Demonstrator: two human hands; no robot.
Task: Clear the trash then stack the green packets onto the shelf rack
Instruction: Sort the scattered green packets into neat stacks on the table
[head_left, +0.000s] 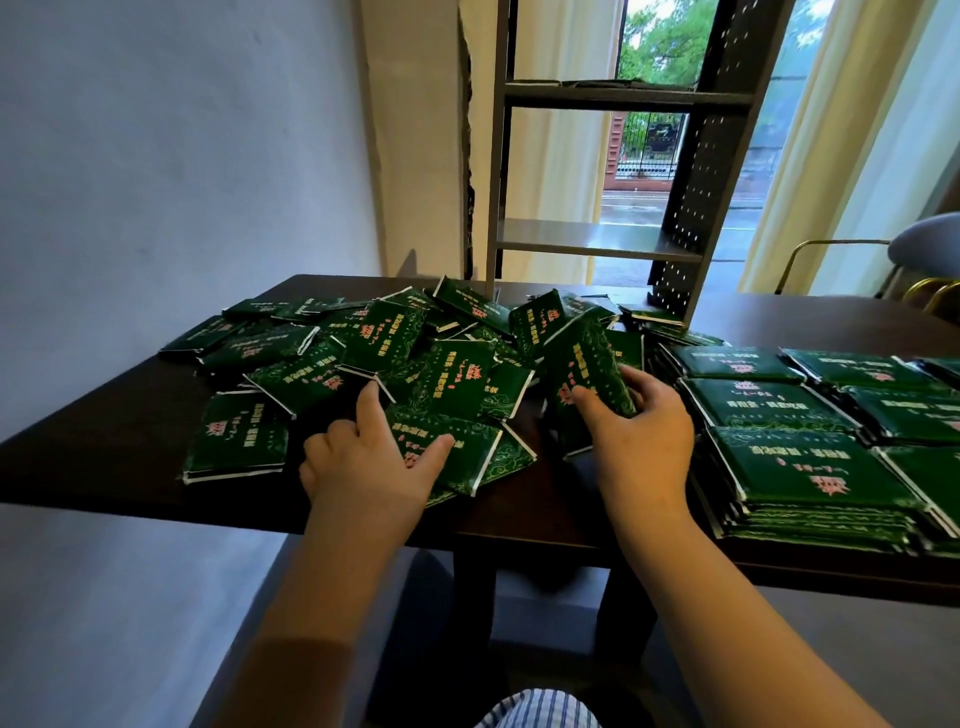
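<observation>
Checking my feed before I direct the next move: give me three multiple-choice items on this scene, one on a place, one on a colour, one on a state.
1. Where do the neat stacks lie?
A left of the loose pile
B right of the loose pile
C under the table

2. What colour is the table?
A white
B green
C dark brown

3. What is the right hand doing?
A grips a bundle of packets
B hangs empty
C lies flat on the table

Answers: B, the stacks sit at the table's right end; C, its bare top is dark brown; A, the fingers curl round a tilted bundle.
</observation>
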